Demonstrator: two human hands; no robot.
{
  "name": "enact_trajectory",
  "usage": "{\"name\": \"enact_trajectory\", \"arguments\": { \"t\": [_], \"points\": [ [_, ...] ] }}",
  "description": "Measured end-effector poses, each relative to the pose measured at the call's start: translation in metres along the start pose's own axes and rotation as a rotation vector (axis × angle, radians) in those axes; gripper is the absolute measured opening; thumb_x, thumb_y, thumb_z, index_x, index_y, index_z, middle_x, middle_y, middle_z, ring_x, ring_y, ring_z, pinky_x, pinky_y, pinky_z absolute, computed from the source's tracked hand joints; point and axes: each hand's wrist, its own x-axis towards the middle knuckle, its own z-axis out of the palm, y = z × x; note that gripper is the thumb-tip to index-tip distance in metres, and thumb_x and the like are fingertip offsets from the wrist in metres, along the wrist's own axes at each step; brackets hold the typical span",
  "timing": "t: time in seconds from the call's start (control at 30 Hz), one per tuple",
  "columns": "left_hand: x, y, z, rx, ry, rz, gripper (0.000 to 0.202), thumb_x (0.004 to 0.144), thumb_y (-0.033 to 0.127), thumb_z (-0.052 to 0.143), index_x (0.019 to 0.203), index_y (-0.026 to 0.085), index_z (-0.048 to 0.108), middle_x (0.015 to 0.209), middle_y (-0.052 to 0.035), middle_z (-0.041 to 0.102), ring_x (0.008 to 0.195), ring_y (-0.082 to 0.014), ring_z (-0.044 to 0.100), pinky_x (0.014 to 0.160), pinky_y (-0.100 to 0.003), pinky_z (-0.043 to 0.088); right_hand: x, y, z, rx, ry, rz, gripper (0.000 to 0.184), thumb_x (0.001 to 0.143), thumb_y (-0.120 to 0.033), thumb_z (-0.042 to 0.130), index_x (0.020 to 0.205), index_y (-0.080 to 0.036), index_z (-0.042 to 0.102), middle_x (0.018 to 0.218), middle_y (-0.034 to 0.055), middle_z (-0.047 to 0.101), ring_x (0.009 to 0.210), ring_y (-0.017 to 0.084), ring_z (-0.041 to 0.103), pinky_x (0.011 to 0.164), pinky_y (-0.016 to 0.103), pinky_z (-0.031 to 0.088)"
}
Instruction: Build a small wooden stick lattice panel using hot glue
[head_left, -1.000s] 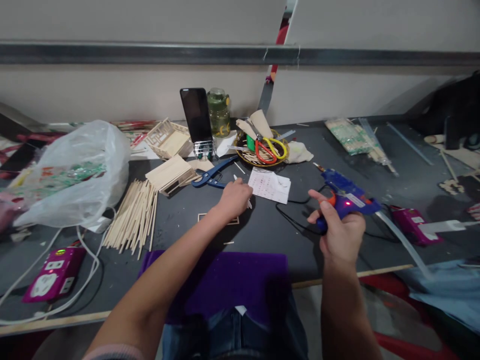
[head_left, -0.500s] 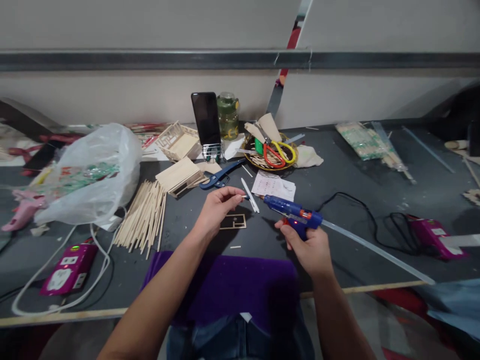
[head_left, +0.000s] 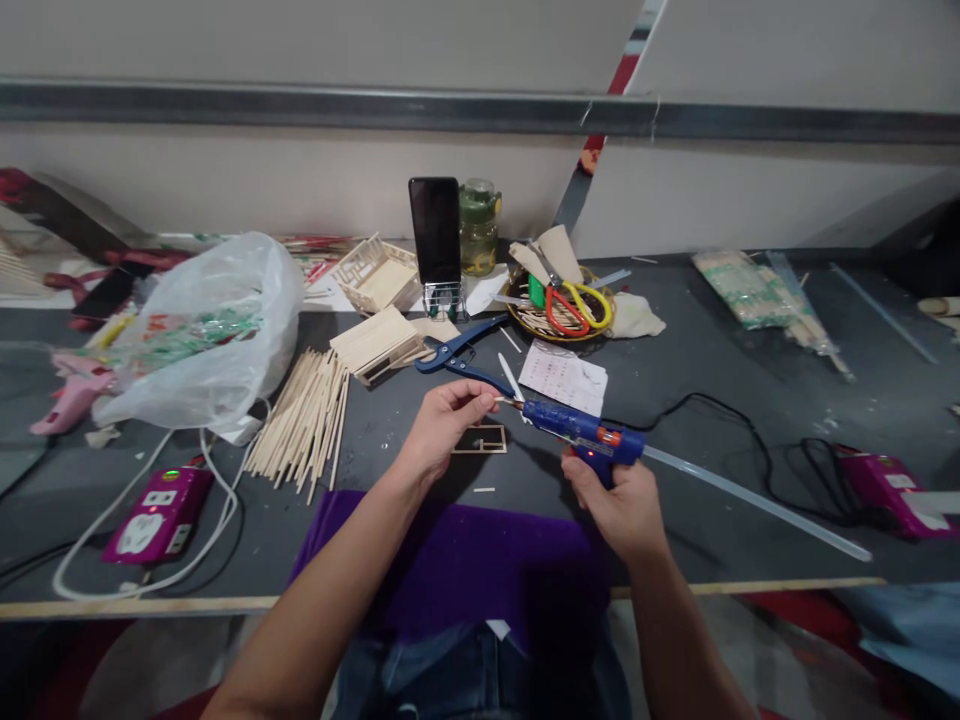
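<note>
Blue glue gun (head_left: 581, 432), in the closed grip of the right hand (head_left: 619, 505), is touching its nozzle to a small wooden piece (head_left: 501, 402) pinched by the left hand (head_left: 442, 425), seemingly wanting a steady, sparing squeeze.

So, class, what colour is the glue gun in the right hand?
Blue glue gun, orange trigger; head view.

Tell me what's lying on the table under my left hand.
A small rectangular stick frame lies flat on the dark table below the left hand, a short loose stick just nearer. The hand covers the frame's left end, so that part cannot be judged.
</note>
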Motion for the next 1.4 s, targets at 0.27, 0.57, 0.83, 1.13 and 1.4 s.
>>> {"name": "enact_trajectory", "arguments": {
  "t": [0.27,0.57,0.83,1.13,1.4],
  "points": [
    [-0.001,0.000,-0.002,-0.001,0.005,0.001,0.024,0.069,0.037,0.079,0.078,0.016,0.073,0.072,-0.0018,0.069,0.064,-0.0105,0.055,0.062,-0.022,0.040,0.001,-0.002,-0.001,-0.056,-0.001,0.006,0.035,0.078,-0.053,0.063,0.066,-0.020,0.066,0.044,0.0005,0.053,0.050,0.020,0.058,0.047,0.028,0.044],
    [0.000,-0.001,0.000,-0.019,-0.001,-0.004,0.026,0.067,0.038,0.081,0.078,0.016,0.073,0.071,-0.0015,0.068,0.062,-0.0096,0.053,0.061,-0.022,0.038,0.000,-0.002,0.000,-0.046,0.009,-0.011,0.034,0.078,-0.052,0.064,0.065,-0.020,0.066,0.045,0.0009,0.054,0.053,0.021,0.059,0.047,0.028,0.044],
    [-0.001,0.001,0.000,-0.028,0.006,-0.007,0.027,0.066,0.039,0.081,0.078,0.015,0.073,0.070,-0.0020,0.068,0.062,-0.0098,0.053,0.060,-0.022,0.038,-0.001,0.001,-0.001,-0.052,0.006,-0.010,0.035,0.078,-0.053,0.064,0.071,-0.019,0.069,0.046,0.0010,0.055,0.051,0.020,0.058,0.047,0.028,0.045],
    [-0.002,0.003,0.002,-0.044,0.002,-0.013,0.035,0.065,0.046,0.082,0.077,0.014,0.073,0.068,-0.0020,0.067,0.060,-0.0095,0.050,0.059,-0.022,0.037,-0.001,-0.003,-0.001,-0.051,-0.001,-0.016,0.034,0.078,-0.051,0.064,0.073,-0.018,0.069,0.042,-0.0006,0.052,0.047,0.018,0.056,0.047,0.028,0.045],
    [-0.002,0.000,0.002,-0.055,-0.035,-0.003,0.037,0.069,0.049,0.079,0.078,0.014,0.072,0.067,-0.0012,0.065,0.059,-0.0089,0.050,0.060,-0.021,0.037,-0.003,0.010,0.003,-0.053,0.047,-0.041,0.041,0.079,-0.057,0.063,0.075,-0.017,0.071,0.044,-0.0004,0.053,0.047,0.017,0.055,0.046,0.027,0.045]
  ]
}}
